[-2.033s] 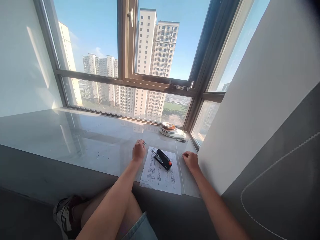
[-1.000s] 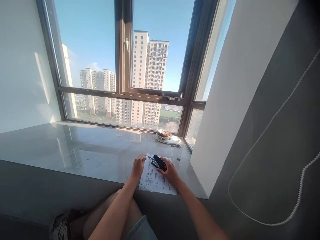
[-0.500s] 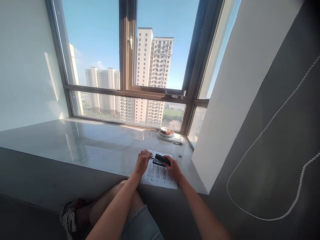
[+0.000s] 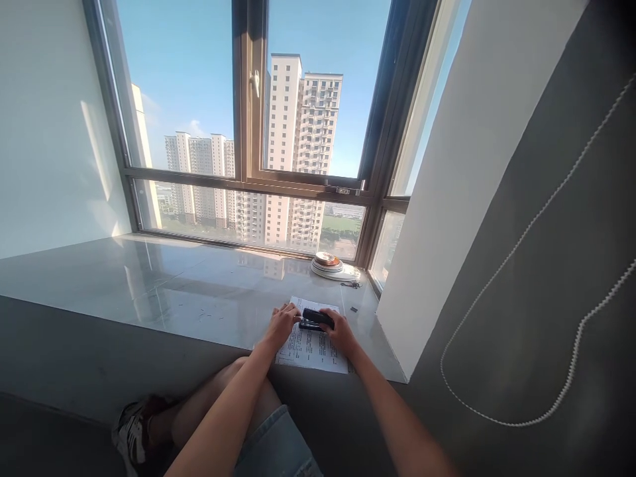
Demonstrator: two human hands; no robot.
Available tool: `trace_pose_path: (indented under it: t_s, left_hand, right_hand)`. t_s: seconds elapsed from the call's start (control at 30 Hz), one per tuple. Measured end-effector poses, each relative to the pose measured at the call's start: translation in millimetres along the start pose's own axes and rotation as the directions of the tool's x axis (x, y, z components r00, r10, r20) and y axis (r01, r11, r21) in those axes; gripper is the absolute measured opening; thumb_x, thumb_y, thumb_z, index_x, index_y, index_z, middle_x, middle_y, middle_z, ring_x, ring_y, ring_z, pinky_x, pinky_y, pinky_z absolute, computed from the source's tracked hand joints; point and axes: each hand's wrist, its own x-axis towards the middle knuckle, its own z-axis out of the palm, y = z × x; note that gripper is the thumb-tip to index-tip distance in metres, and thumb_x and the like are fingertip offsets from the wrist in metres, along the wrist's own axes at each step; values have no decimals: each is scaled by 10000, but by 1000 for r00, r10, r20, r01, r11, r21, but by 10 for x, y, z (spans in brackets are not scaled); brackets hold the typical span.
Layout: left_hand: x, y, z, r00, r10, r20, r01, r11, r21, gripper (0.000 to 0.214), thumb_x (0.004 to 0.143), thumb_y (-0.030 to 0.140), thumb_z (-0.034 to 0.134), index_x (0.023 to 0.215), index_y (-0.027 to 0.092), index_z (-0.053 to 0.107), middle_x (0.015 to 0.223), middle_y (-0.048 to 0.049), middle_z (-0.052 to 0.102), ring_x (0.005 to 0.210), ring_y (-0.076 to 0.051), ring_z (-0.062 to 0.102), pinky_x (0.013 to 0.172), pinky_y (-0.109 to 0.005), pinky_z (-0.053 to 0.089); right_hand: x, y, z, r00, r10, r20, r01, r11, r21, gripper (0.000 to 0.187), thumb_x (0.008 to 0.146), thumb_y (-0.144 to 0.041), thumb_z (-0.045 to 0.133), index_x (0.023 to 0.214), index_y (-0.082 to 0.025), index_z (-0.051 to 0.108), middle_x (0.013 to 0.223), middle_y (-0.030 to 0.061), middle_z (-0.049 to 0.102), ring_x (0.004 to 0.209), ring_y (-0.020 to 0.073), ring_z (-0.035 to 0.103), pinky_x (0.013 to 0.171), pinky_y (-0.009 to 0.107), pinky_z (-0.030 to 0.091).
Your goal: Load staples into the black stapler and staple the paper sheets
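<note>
Black stapler (image 4: 318, 317) gripped in right hand (image 4: 340, 330), over printed paper (image 4: 314, 352). Left hand (image 4: 282, 324) at its opposite end, curled; cannot tell whether it grips anything. Stacked dishes (image 4: 328, 264) on windowsill (image 4: 169, 298) beyond both hands.

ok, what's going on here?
A person has a black stapler over a printed sheet on a window ledge. The right grip is around the stapler's rear end; the left grip is at its front end, though whether those fingers hold anything is too small to tell. A small dark piece lies on the ledge, right of the sheet.
</note>
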Motion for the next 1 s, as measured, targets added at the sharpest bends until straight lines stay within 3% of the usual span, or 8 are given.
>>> trace_pose_path:
  t_s: [0.37,0.6,1.0]
  left_hand:
    - [-7,4,7,999,-33,-31,31,998,-55,191,1002,177,498,1011,202,686,1137,-75,694,1073,-234,649,914,-386,423]
    - [-11,-35,34,999,-4,-41,0,996,-88,215,1009,235,489,998,203,702,1126,-75,691,932,-225,671,904,-412,445]
    - [-26,-3,8,999,-37,-28,34,996,-87,229,997,210,487,1005,195,715,1118,-79,703,956,-230,667,917,-416,424]
  right_hand:
    - [11,79,27,1000,-1,-20,1,1000,-7,415,825,-200,636,1237,-239,676,1182,72,689,1116,275,638,1054,452,474]
    - [2,80,21,1000,19,-25,-19,1000,5,434,826,-198,630,1254,-247,683,1211,81,683,1150,301,630,1069,484,468]
    - [12,117,37,1000,25,-19,-25,1000,-8,429,822,-215,620,1247,-239,680,1210,69,686,1145,281,633,1069,455,469]
